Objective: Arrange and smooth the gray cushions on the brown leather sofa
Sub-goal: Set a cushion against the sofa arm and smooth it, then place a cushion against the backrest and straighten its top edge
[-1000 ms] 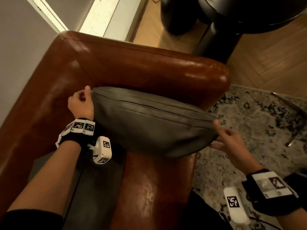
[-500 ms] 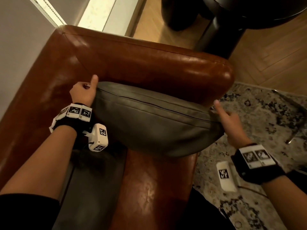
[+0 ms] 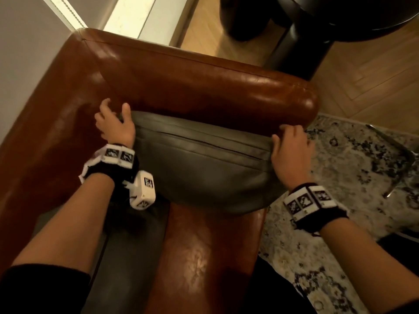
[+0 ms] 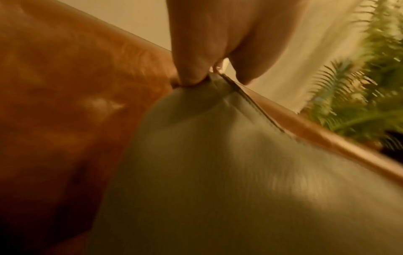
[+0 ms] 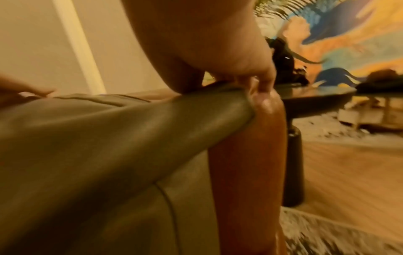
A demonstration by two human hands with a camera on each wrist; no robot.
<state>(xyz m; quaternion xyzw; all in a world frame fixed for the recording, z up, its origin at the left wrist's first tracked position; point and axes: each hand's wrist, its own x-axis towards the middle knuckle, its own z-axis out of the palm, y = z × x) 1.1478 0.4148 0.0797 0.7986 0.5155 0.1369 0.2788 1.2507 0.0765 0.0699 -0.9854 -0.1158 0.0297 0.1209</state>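
No legible writing shows; the wristbands carry only black-and-white marker squares. The gray leather cushion (image 3: 204, 168) leans against the brown leather sofa (image 3: 204, 87) armrest. The left hand (image 3: 115, 128) pinches its left corner; the right hand (image 3: 291, 152) grips its right corner at the sofa's front edge, above the patterned rug (image 3: 353, 177).

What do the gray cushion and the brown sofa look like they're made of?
Cushion: looks like smooth leather or faux leather with a matte to soft sheen; stitched seams and dull highlights show, and no weave. Real or synthetic can't be told.

Sofa: glossy brown leather by the look of it; bright reflections on the arm, faint creasing and piped seams suggest that.
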